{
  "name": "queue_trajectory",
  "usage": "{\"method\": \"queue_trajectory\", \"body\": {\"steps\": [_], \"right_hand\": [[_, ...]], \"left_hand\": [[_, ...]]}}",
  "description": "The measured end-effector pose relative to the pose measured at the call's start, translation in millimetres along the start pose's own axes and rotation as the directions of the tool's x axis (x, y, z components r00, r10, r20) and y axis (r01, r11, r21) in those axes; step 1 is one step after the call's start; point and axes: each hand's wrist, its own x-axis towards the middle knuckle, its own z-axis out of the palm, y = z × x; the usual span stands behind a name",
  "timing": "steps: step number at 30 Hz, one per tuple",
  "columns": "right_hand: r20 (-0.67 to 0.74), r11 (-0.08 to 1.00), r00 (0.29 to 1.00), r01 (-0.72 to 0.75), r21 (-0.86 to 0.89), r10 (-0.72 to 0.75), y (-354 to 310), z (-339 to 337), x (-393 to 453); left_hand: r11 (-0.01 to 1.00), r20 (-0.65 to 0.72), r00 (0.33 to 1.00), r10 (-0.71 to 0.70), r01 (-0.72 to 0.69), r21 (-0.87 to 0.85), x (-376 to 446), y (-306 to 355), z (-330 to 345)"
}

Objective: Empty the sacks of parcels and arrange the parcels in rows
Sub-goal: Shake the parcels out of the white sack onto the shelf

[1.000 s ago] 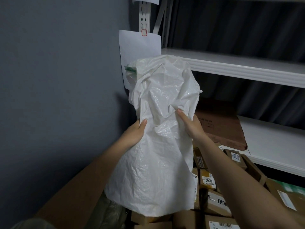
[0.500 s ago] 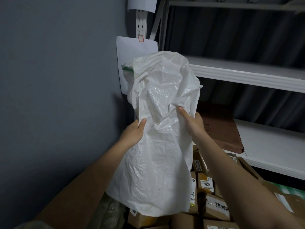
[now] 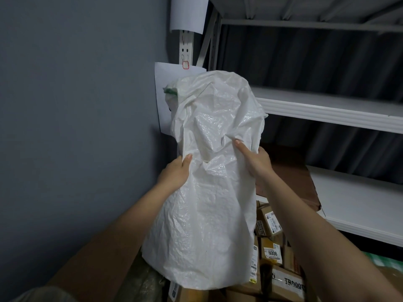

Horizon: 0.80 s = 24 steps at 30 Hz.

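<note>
Sack: crumpled white woven-plastic sack [image 3: 209,192], held up in front of the shelving, upside down w/ its open mouth hanging low over the parcels; closed end bunched at top, green strip [image 3: 171,90] showing at upper left.
Left hand: left hand [image 3: 175,173] grips the sack's left edge abt mid-height; thumb lies on the front of the fabric, other fingers wrapped behind it, out of sight.
Right hand: right hand [image 3: 254,159] grips a fold on the sack's right side, slightly higher than the left; thumb pressed on the front, fingers curled behind the fabric.
Parcels: brown cardboard parcels w/ white labels [image 3: 272,256] piled below & right of the sack's mouth; one label reads "6008", another box has dark print, partly cut off. Sack's lower edge hangs in front of some of them; can't tell if it touches.
Shelving: white metal shelf boards [image 3: 327,107] to the right, at several levels; flat brown cardboard sheet [image 3: 298,182] lies on the lower board, behind the right wrist.
Wall: plain grey wall [image 3: 76,127] on the left; white paper sheet [image 3: 168,83] fixed to the perforated upright, partly behind the sack.
</note>
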Motion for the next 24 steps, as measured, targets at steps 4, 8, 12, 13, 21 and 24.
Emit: {"method": "queue_trajectory", "body": {"steps": [4,8,12,13,21,24], "right_hand": [[-0.028,1.0,0.999,0.022,0.002,-0.022,-4.3,-7.7,0.0],[-0.042,0.999,0.999,0.032,0.016,-0.031,-9.9,-17.4,-2.7],[-0.09,0.998,0.995,0.054,0.014,-0.052,-14.2,-32.9,-3.9],[-0.103,0.998,0.993,0.056,0.012,-0.054,-14.1,-38.2,-3.9],[-0.176,0.997,0.981,0.081,-0.02,-0.083,-18.4,-79.3,-6.5],[-0.211,0.996,0.973,0.083,-0.031,-0.088,-17.2,-95.3,-5.9]], "left_hand": [[1.0,0.0,1.0,0.011,-0.011,0.025,-0.5,7.9,1.6],[0.997,-0.006,0.999,0.037,-0.037,0.067,-1.6,18.1,5.7],[0.992,0.003,0.997,0.071,-0.071,0.101,-6.4,36.2,12.6],[0.992,0.013,0.996,0.084,-0.085,0.098,-8.3,41.9,16.1],[0.992,0.077,0.989,0.126,-0.128,0.02,-9.3,69.1,50.8],[0.988,0.094,0.984,0.148,-0.151,0.016,-9.8,80.0,61.6]]}}
